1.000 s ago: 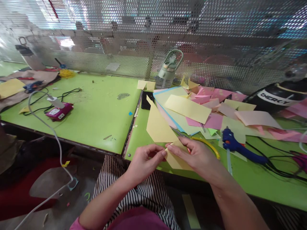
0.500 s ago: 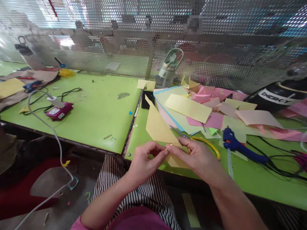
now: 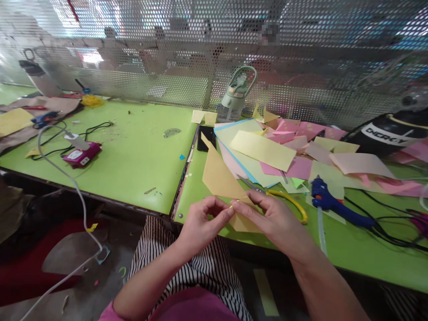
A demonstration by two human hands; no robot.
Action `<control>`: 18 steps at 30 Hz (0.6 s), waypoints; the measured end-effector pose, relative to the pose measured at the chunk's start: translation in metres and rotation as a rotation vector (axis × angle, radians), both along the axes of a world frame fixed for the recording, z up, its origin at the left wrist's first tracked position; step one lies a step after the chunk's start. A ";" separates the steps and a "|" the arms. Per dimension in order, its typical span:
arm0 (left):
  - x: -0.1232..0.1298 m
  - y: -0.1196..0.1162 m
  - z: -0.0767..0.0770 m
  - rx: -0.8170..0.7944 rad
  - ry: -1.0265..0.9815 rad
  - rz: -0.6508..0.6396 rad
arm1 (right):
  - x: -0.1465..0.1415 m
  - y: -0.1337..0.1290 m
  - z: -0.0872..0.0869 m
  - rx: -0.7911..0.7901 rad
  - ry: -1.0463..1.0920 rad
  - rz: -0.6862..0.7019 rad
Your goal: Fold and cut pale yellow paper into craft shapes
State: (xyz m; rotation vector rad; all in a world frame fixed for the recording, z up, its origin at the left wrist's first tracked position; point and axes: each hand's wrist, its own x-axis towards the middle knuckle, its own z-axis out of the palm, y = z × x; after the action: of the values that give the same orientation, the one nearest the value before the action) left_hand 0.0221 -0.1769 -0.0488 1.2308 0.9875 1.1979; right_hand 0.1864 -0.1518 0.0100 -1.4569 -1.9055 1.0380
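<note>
Close to the table's front edge, my left hand [image 3: 205,223] and my right hand [image 3: 272,220] meet fingertip to fingertip. Both pinch a tiny pale yellow piece [image 3: 231,207], mostly hidden by the thumbs. Beneath and behind the fingers lies a cut tan-yellow sheet [image 3: 222,176], its narrow tip reaching a black phone [image 3: 206,139]. Yellow-handled scissors [image 3: 290,203] rest just beyond my right hand. A blue glue gun [image 3: 329,203] with a clear glue stick lies further right.
Coloured papers [image 3: 264,149] are piled behind the hands, beside a green-lidded bottle [image 3: 232,100]. A magenta power adapter [image 3: 82,155] sits on the left table with a white cable hanging off its edge. A black ENERGY container [image 3: 388,133] stands at right.
The hands keep nearly the same pose, with only a slight shift of the fingers around the small piece. Nothing else has clearly moved.
</note>
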 end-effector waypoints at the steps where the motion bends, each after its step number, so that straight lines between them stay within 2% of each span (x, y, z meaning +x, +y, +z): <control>1: 0.000 0.000 0.000 -0.002 -0.005 -0.001 | 0.000 0.000 0.001 -0.008 0.007 0.001; 12: 0.000 0.000 -0.001 0.021 -0.008 -0.020 | -0.004 -0.002 0.002 -0.043 0.121 -0.027; 18: -0.002 0.000 -0.004 -0.019 -0.036 -0.039 | 0.000 0.004 -0.003 -0.175 0.241 -0.004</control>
State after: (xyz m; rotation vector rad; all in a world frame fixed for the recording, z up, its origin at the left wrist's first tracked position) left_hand 0.0202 -0.1766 -0.0532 1.2046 0.9415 1.1740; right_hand 0.1867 -0.1476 0.0074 -1.3577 -1.6756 1.3420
